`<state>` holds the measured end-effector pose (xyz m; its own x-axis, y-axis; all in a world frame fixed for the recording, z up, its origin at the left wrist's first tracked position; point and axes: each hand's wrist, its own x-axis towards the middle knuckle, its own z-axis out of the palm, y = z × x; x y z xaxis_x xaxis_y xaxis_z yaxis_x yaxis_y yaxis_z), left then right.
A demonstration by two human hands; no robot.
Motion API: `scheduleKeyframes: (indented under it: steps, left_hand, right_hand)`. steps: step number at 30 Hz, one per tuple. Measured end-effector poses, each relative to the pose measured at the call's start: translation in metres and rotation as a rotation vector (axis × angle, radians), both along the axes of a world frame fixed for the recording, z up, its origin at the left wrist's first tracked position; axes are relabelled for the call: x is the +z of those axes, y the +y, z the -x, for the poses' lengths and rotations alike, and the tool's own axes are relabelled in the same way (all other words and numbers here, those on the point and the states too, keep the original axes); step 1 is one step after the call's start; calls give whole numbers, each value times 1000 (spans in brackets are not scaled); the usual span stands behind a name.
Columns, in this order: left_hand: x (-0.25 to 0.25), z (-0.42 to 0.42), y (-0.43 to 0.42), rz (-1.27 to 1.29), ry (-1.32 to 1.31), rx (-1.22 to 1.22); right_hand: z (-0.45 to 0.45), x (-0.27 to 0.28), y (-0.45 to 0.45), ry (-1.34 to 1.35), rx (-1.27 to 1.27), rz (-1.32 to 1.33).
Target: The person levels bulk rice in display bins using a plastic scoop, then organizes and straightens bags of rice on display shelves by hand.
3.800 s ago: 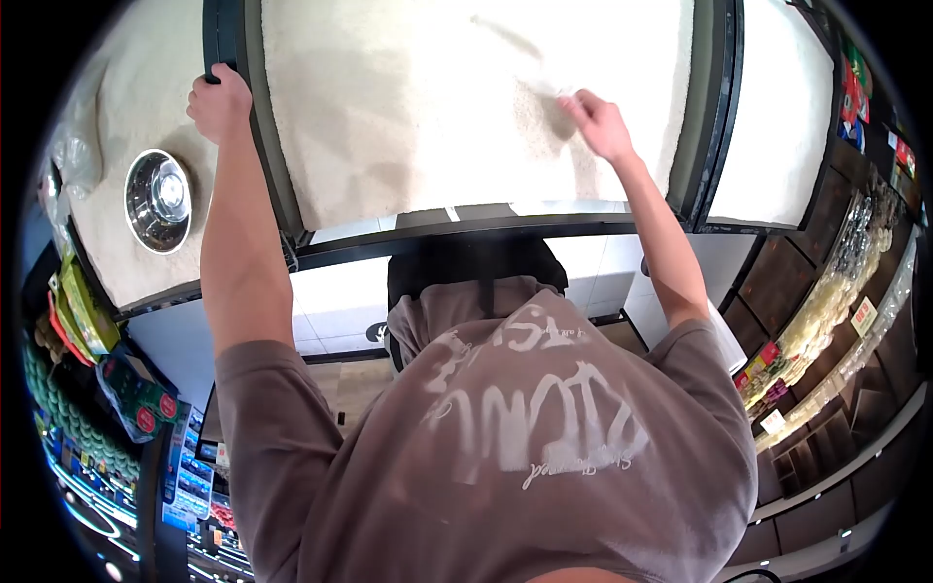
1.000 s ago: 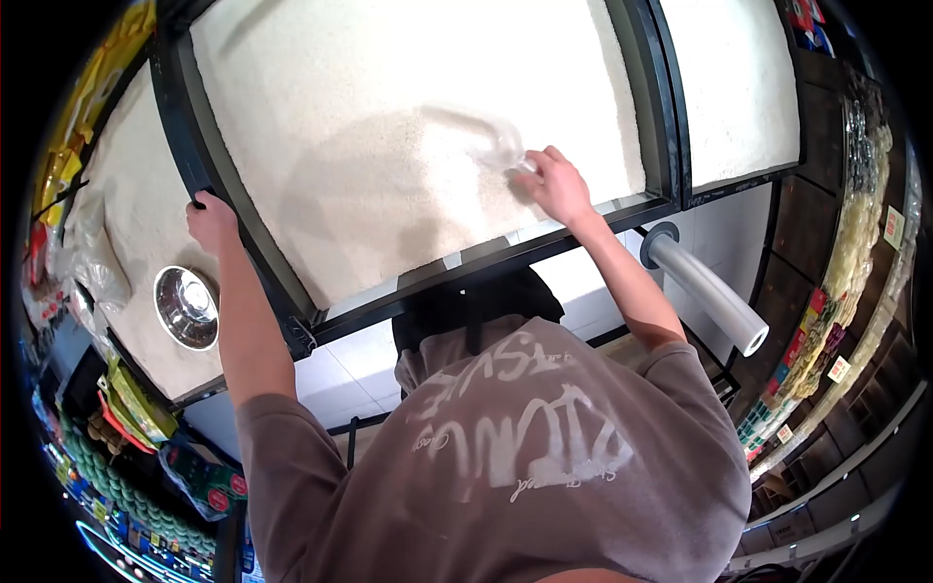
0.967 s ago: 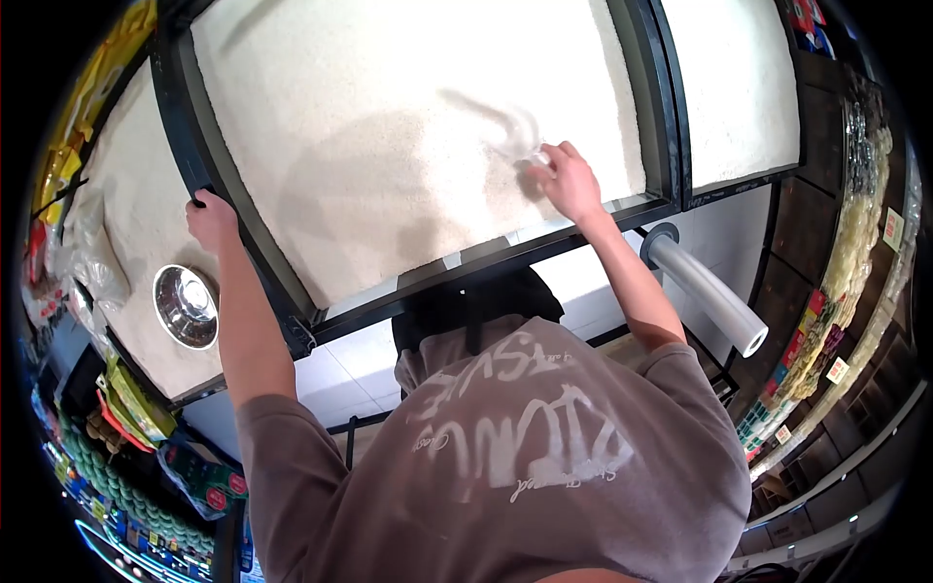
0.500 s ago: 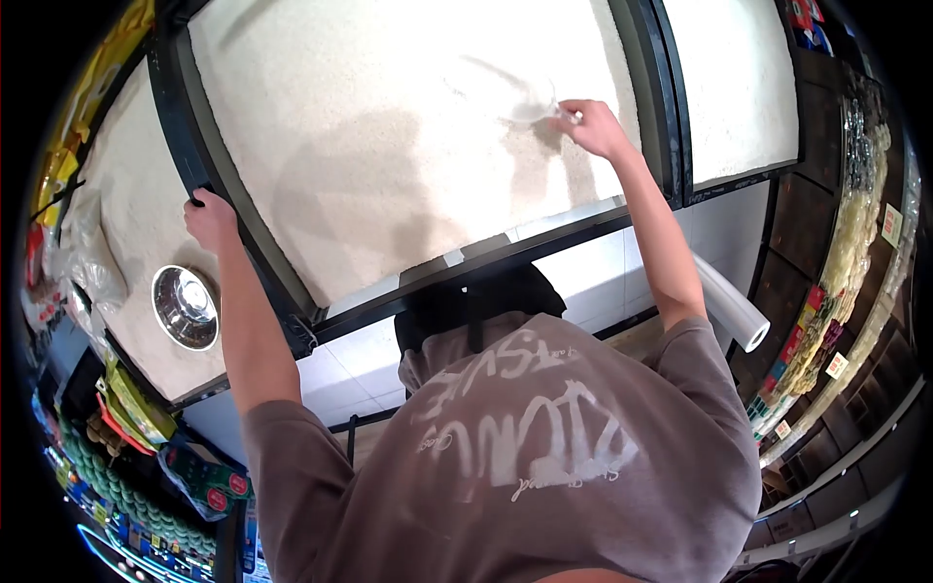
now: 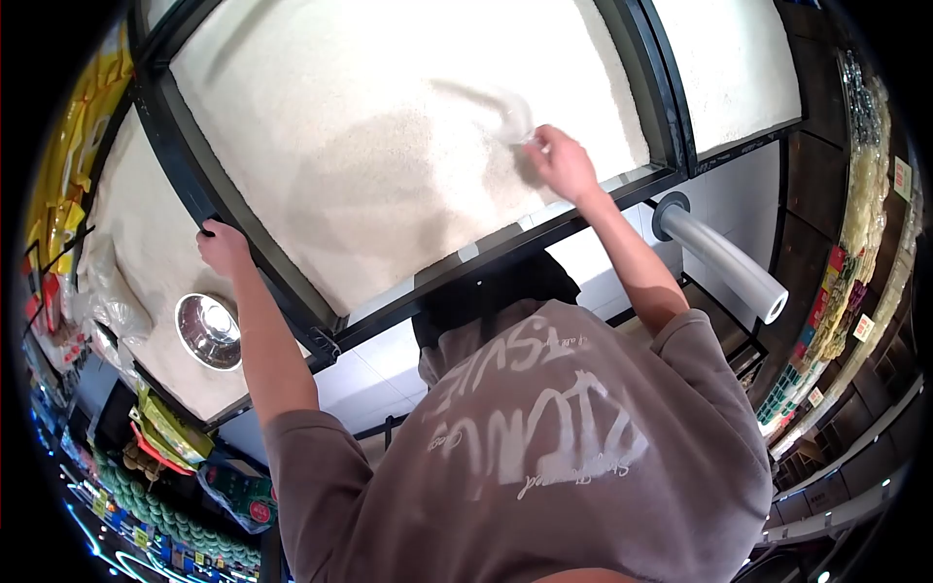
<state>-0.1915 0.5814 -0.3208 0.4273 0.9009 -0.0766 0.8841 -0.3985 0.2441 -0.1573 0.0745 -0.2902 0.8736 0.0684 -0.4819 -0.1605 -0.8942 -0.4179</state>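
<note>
My right hand point(image 5: 564, 165) is closed on the near end of a clear scoop point(image 5: 511, 119), which is blurred. The scoop is over the pale grains point(image 5: 350, 194) that fill the large middle bin, and a shadow falls on the grains beside it. My left hand point(image 5: 224, 247) is wrapped round a small dark piece at the black frame point(image 5: 175, 160) left of that bin; what the piece is cannot be made out. A shiny metal bowl point(image 5: 208, 331) sits on the grains in the left bin, close to my left forearm.
A roll of clear plastic point(image 5: 729, 260) sticks out at the right below the frame. Another bin of pale grains point(image 5: 729, 78) is at the upper right. Clear plastic bags point(image 5: 117, 291) and yellow packs point(image 5: 78, 155) lie at the left. Packed goods hang on the right shelves point(image 5: 855, 214).
Since half a second ago my right hand and the scoop have moved left and toward me over the grains. The view has turned slightly. My left hand keeps its hold at the frame.
</note>
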Motion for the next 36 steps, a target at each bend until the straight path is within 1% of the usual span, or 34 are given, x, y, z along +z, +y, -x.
scheduleKeyframes:
  steps: [1,3,5,6,7,9,10,11,13,15,17,18,19,21,22,24,25,27,28,29,31,32,33,35,36]
  left_hand:
    - [3,0,-1,-6,9,-8]
    - [9,-2,-9,14,-15,11]
    - [11,-1,-12,17,-11,7]
    - [11,-1,-12,17,-10,11]
    - [11,-2,-11,16,-12,16]
    - [10,-3,-10,8,-4,11]
    - [10,-3,-10,2,1,14]
    - [10,-2,-10,-1,5,9]
    - [10,-3,-11,-6,-17,26]
    - [9,-3,-10,-16,-16,26]
    - [10,-3,-11,-23,-11,26]
    - [12,-4,-13,-24,-22,26]
    - [12,-4,-15,-24,-32,27]
    - [10,-3,-13,-26,-34,27]
    - [9,-3,-12,-28,-39,24]
    - [9,-3,-11,-28,-32,23]
    - [9,-3,-11,-29,-24,19]
    - [9,-3,-11,-26,-27,22]
    - [8,-3,-10,-25,-29,25]
    - [6,-3,-9,-26,-31,24]
    - [4,-3,-5,-47,-16,16]
    - [5,-4,-5,-48,-16,14]
    - [6,-4,-7,-54,-25,19]
    - [6,-3,-10,-46,-36,18]
    - [5,-2,-8,-51,-33,14]
  right_hand:
    - [-4,-2,-19,-57,-112,26]
    - [-13,-3,-57,-204,-161,94]
    - [-18,5,-75,-232,-126,100]
    - [-18,9,-79,-215,-62,19]
    - [-16,13,-78,-211,-68,17]
    - [-12,18,-74,-44,343,-94]
    - [-8,21,-68,-8,461,-112]
    - [-6,20,-63,-5,455,-115]
    - [-3,17,-55,116,707,-83]
    - [-8,12,-55,114,750,-47]
    - [-19,6,-61,44,606,9]
    - [-22,-6,-71,-72,470,-3]
    - [-26,-5,-73,-132,314,-17]
    - [-32,0,-78,-163,136,-16]
    - [-31,1,-79,-161,137,-15]
    - [-30,4,-80,-54,237,-31]
    - [-27,4,-78,-54,237,-30]
    - [-19,0,-69,98,552,-78]
    - [-15,1,-64,93,600,-101]
    - [-15,-1,-61,91,598,-102]
    - [-15,-6,-58,-13,505,-59]
    - [-15,-12,-61,-133,366,-91]
    - [-18,-15,-63,-135,365,-89]
    - [-22,-16,-70,-277,-114,-48]
    - [-22,-19,-73,-298,-289,-123]
